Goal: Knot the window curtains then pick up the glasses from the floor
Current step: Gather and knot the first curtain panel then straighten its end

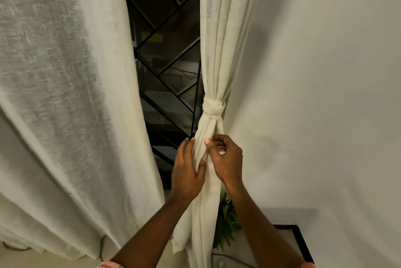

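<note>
Two cream curtains hang at a dark window crossed by black diagonal bars. One, the right curtain, is gathered into a narrow bunch and tied on itself in a knot beside the white wall; its tail drops loose below the knot toward the floor. Both hands meet on that tail, just under the knot. On the left side of the tail lies the left hand, fingers held together and laid along the folds, thumb pressing the cloth from the front. Opposite it, the right hand has its fingers curled, pinching a fold of cloth between thumb and fingertips. Hanging loose and unknotted, the left curtain fills the left of the view. Behind the tail, low down, some green plant leaves show. No glasses can be made out on the visible strip of floor.
</note>
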A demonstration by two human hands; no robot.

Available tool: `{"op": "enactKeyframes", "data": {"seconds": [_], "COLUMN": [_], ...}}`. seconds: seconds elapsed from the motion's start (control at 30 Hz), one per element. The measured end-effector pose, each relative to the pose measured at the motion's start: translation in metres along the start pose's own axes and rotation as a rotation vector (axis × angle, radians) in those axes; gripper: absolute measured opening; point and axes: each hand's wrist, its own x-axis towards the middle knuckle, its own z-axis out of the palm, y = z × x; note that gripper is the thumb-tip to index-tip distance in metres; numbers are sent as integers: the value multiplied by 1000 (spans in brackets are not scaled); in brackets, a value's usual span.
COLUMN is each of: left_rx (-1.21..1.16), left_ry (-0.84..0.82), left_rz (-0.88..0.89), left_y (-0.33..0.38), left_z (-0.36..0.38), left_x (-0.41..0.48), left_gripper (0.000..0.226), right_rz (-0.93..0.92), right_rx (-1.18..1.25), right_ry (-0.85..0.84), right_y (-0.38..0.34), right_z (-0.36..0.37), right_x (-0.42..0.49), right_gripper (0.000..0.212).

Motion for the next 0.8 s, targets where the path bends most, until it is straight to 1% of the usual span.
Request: {"op": "enactKeyframes", "data": {"seconds": [0.17,0.23,0.27,0.4,0.43,0.53,0.6,0.7,0.77,0.8], "left_rx": [-24,-2,15,97,130,227,265,238,190,168], "left_ry": [29,34,28,-31,-34,-79,-107,-65,-1,28], "left_rz": [94,102,100,120,135,151,176,207,244,266], "left_y": [-2,-9,-12,-14,-15,-19,-22,-24,-26,-26], "left_z": [-10,-12,-13,-15,-16,-18,-19,-20,-17,-15], "left_x": [12,19,24,33,34,36,33,26,15,10], "left_gripper": [23,18,19,44,45,40,37,34,32,31], "right_rz": [56,48,46,38,33,36,32,-1,-69,-89], "right_rx": [-112,-159,-165,-152,-147,-117,-95,-29,8,26], "right_ry": [21,62,79,125,151,283,419,646,694,669], "right_y": [-8,-9,-9,-6,-7,-8,-8,0,8,12], "right_z": [14,19,20,26,27,32,36,42,47,51], "right_x": [-1,-1,-2,-9,-10,-16,-25,-42,-55,-60], "right_gripper": [25,25,26,27,26,21,19,19,19,21]}}
